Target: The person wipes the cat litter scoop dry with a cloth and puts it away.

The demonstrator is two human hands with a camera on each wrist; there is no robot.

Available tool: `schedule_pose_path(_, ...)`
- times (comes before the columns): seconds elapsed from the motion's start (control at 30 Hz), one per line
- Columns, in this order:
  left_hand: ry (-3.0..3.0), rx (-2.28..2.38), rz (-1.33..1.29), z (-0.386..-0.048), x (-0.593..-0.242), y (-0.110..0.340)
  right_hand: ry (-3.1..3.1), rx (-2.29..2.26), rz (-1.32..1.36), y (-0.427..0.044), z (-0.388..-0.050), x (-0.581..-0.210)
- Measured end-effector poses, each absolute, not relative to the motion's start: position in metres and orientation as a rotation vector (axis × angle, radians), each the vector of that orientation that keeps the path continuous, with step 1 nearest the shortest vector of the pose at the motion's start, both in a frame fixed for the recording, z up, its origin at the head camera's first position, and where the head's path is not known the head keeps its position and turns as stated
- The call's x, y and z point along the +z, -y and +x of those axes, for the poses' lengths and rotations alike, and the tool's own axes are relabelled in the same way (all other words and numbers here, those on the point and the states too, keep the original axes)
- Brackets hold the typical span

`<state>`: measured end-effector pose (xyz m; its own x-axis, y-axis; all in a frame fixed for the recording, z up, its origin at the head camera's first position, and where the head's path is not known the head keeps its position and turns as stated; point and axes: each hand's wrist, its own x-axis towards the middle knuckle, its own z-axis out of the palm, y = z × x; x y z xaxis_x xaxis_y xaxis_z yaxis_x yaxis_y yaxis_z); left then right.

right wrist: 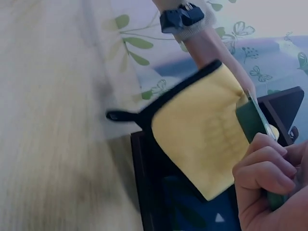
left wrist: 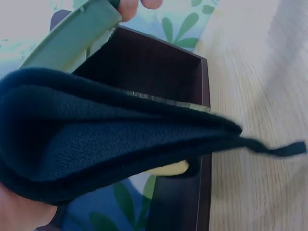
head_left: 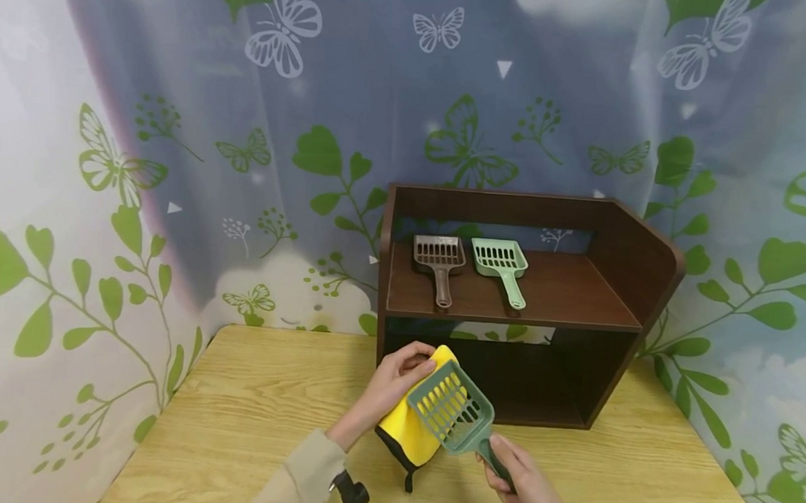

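Note:
My right hand [head_left: 524, 478] grips the handle of a dark green slotted litter scoop [head_left: 472, 438], held tilted above the table. Behind the scoop's head, my left hand [head_left: 397, 375] pinches a yellow cloth [head_left: 411, 432] with black edging and a small loop. Yellow shows through the scoop's slots. In the left wrist view the cloth's dark underside [left wrist: 110, 139] hangs folded and fills the middle, with part of the scoop [left wrist: 72, 38] beyond it. From the right wrist, curled fingers [right wrist: 267, 175] show round the handle, while the cloth's yellow face [right wrist: 192, 130] hangs beside the scoop.
A dark brown two-level shelf [head_left: 611, 290] stands at the back of the wooden table [head_left: 255, 395]. On its upper board lie a brown litter scoop [head_left: 442, 287] and a light green one [head_left: 512, 286]. A patterned curtain [head_left: 356, 77] hangs behind.

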<state>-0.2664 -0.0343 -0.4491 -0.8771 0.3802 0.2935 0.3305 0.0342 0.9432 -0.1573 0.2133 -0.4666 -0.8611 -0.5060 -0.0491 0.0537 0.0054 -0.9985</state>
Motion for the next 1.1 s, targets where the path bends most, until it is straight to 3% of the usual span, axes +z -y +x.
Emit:
schedule_pose_path(0.5, -2.197, 1.907, 1.005, -0.245, -0.453, 0.058, -2.137, -1.915, -0.335, -0.24, -0.164, -0.444)
schedule_pose_path(1.1, -2.466, 1.829, 0.939, -0.234, -0.457, 0.077, -2.368, -2.11, -0.664, -0.27, -0.173, -0.384)
